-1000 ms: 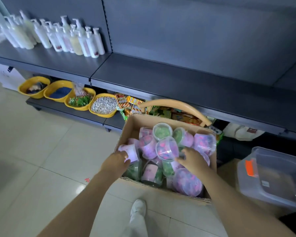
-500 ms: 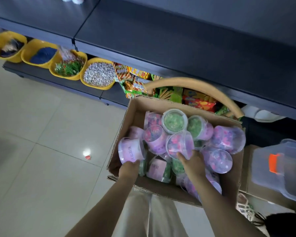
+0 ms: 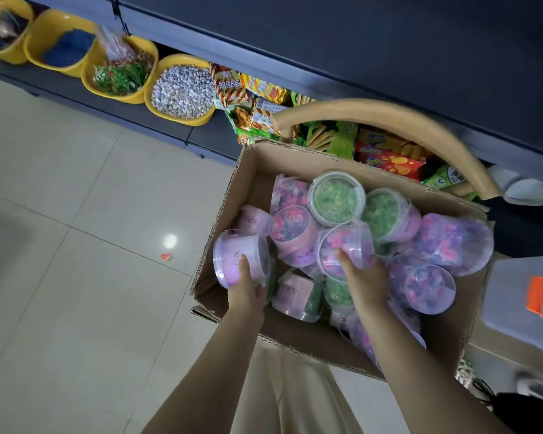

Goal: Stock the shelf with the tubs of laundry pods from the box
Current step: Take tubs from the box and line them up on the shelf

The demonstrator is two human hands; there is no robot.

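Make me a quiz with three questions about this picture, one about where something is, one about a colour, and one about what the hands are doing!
1. Where are the tubs of laundry pods?
A. in the cardboard box
B. on the floor tiles
C. in a yellow bowl

2. What colour are the bowls on the low shelf?
A. red
B. yellow
C. white

3. What is the left hand doing?
A. hanging free
B. holding a pink tub
C. pointing at the shelf

Answers:
1 A, the tubs are piled inside the box.
2 B, their rims are yellow.
3 B, its grip wraps the tub, while the right hand holds another tub.
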